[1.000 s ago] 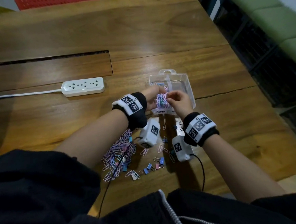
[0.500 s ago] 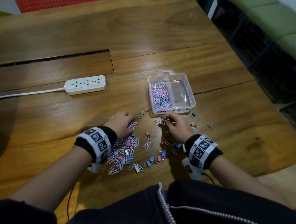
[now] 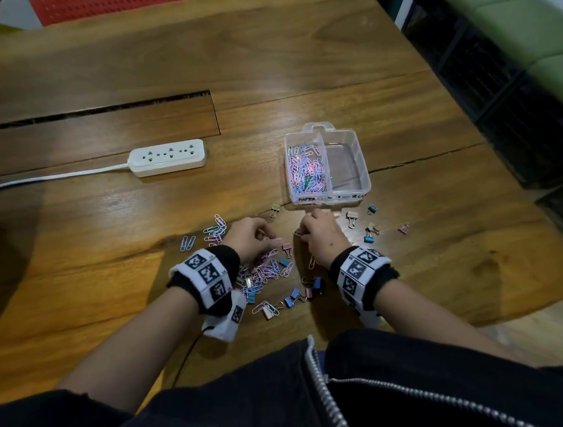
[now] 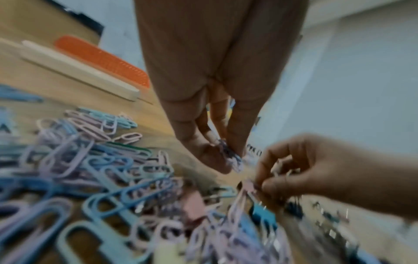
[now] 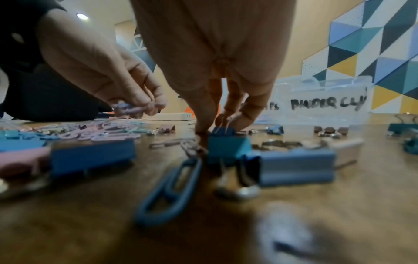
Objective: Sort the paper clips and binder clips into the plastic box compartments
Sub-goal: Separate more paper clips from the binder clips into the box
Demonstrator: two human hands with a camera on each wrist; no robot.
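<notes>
One wooden table [image 3: 110, 236] carries everything. One white power strip [image 3: 167, 157] lies left of the box. One clear plastic box [image 3: 360, 157] with two compartments stands beyond the hands: the left compartment holds a heap of paper clips [image 3: 306, 173], too many to count; the right compartment shows only its clear floor. The front wall reads "BINDER CLI..." in the right wrist view.

Two hands work near the box's front edge. Left hand [image 3: 251, 240]: fingers together, pinching a small bunch of paper clips [image 4: 230, 153] above the loose pile [image 3: 265, 273]. Right hand [image 3: 320, 235]: fingertips closed on the wire handles of one teal binder clip [image 5: 228, 142] resting on the table.

Loose binder clips: five scattered right of the right hand [image 3: 367, 230], one olive clip [image 3: 275, 209] by the box corner, others mixed in the pile, count uncertain.
</notes>
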